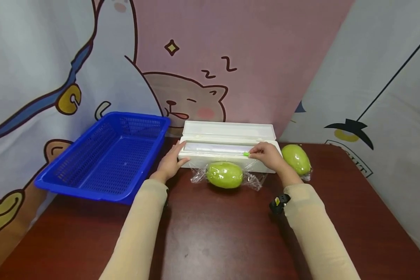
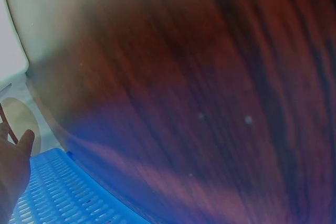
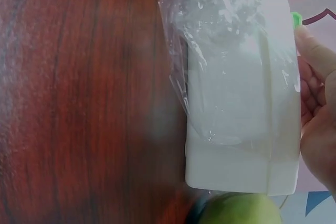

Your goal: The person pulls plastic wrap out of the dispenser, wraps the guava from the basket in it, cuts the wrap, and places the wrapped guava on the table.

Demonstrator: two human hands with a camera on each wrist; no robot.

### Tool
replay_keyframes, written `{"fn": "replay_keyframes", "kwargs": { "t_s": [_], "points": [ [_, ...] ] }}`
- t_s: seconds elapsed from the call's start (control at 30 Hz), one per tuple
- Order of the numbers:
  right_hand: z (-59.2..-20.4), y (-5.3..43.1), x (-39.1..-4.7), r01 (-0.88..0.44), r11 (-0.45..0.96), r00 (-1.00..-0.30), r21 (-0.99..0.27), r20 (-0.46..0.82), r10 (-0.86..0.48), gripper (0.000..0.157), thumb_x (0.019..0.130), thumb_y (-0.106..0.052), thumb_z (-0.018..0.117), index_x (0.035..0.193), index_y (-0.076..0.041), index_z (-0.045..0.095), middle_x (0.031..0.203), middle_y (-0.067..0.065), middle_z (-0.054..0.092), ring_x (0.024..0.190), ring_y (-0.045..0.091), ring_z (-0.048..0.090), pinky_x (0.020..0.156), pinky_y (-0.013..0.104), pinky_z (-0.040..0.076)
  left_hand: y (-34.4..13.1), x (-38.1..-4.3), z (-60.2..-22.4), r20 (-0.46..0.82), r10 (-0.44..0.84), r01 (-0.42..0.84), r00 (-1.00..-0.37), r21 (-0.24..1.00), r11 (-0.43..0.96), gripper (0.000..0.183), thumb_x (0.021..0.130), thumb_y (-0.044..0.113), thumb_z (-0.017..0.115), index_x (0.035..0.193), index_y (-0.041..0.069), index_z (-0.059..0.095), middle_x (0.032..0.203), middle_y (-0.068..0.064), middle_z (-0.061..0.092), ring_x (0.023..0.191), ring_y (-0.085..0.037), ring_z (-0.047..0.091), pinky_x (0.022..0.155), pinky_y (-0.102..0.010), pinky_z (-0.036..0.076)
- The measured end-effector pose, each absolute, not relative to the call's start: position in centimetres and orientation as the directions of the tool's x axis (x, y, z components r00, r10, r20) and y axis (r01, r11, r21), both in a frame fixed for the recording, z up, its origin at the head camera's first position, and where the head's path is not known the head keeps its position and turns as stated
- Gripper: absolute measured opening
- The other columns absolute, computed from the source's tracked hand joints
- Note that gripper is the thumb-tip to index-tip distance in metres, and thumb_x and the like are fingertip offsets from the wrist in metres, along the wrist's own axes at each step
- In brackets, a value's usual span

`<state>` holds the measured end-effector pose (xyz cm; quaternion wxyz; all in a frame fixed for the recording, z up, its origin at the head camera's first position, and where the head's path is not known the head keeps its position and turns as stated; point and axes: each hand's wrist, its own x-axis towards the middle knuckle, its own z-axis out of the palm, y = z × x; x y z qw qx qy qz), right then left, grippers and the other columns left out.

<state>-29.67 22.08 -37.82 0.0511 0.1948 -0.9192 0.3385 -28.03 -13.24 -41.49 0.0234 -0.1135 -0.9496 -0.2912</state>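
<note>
A white cling film dispenser box (image 1: 210, 160) lies on the table with its lid (image 1: 231, 129) raised and a film roll inside. My left hand (image 1: 169, 161) rests against its left end, thumb at the front and fingers extended; the left wrist view catches only part of this hand (image 2: 13, 171). On the box's top right, my right hand (image 1: 267, 155) pinches a small green slide cutter (image 1: 246, 154), also visible as a green tab (image 3: 297, 19) in the right wrist view. In front of the box lies a green oval fruit (image 1: 224, 175), with clear film (image 3: 210, 40) spreading out at both sides.
A blue plastic basket (image 1: 140, 190) stands at the left of the brown table (image 1: 210, 237). Another film-wrapped green fruit (image 1: 296, 159) sits just right of the box. A cartoon-printed cloth (image 1: 266, 58) hangs behind the table.
</note>
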Motion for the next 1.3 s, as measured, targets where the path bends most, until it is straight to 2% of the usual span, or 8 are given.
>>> {"fn": "replay_keyframes", "kwargs": {
  "t_s": [0.23,0.43,0.6,0.93,1.3],
  "points": [
    [-38.0,22.6,-30.0,-0.429,0.701,-0.902,-0.569,0.242,-0.357,0.015,0.082,-0.011,0.070,0.091,0.001,0.070,0.092,0.017,0.066,0.086,0.027,0.058,0.077,0.037,0.047,-13.3,-28.0,-41.4,0.112,0.203,0.230,-0.973,0.561,0.795,0.068,0.092,0.035,0.056,0.149,0.016,0.023,0.156,-0.015,0.013,0.142,-0.036,0.018,0.116,-0.048,0.019],
    [-37.9,24.0,-30.0,-0.379,0.723,-0.925,-0.578,0.206,-0.320,0.016,0.084,-0.012,0.068,0.092,0.002,0.070,0.093,0.017,0.065,0.087,0.025,0.055,0.077,0.035,0.046,-13.5,-27.9,-41.3,0.110,0.195,0.222,-0.975,0.561,0.798,0.068,0.092,0.035,0.056,0.149,0.017,0.023,0.156,-0.014,0.014,0.143,-0.035,0.018,0.116,-0.048,0.019],
    [-38.0,24.5,-29.7,-0.355,0.724,-0.933,-0.592,0.178,-0.312,0.020,0.086,-0.016,0.066,0.095,0.002,0.070,0.097,0.019,0.064,0.093,0.028,0.054,0.081,0.040,0.046,-13.6,-28.1,-41.7,0.102,0.192,0.216,-0.976,0.559,0.801,0.067,0.093,0.036,0.055,0.149,0.018,0.023,0.157,-0.013,0.014,0.143,-0.034,0.018,0.116,-0.048,0.019],
    [-37.7,24.9,-29.5,-0.361,0.707,-0.931,-0.607,0.187,-0.315,0.020,0.087,-0.014,0.066,0.094,0.003,0.069,0.099,0.020,0.062,0.097,0.031,0.054,0.086,0.049,0.048,-13.4,-28.2,-41.5,0.107,0.199,0.224,-0.974,0.565,0.794,0.069,0.092,0.034,0.056,0.149,0.017,0.022,0.156,-0.014,0.014,0.143,-0.036,0.017,0.116,-0.047,0.018],
    [-37.4,25.0,-29.6,-0.378,0.728,-0.923,-0.572,0.172,-0.345,0.018,0.087,-0.014,0.065,0.093,0.002,0.069,0.097,0.019,0.061,0.096,0.030,0.052,0.087,0.049,0.045,-13.4,-28.1,-41.3,0.096,0.196,0.216,-0.976,0.564,0.797,0.069,0.092,0.034,0.056,0.150,0.017,0.022,0.157,-0.013,0.014,0.143,-0.035,0.017,0.116,-0.047,0.018]
  ]
}}
